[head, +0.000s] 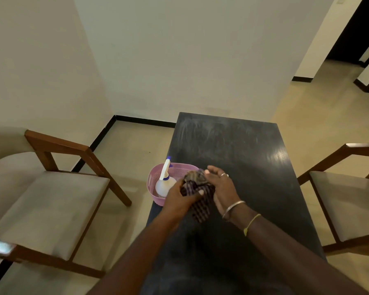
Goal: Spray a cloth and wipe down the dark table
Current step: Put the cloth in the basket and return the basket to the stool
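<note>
Cream walls and two chairs frame our dark table [232, 145]. Our left hand [179, 195] grips the checked cloth [199, 196] above it, while our right hand [221, 186], fingers loosely extended, presses the cloth's other side. Just beyond the left hand, a white spray bottle [164, 182] lies in a pink basket [152, 179]; no label is readable.

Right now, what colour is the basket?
Pink. The basket shows best in the head view, holding the spray bottle.
</note>
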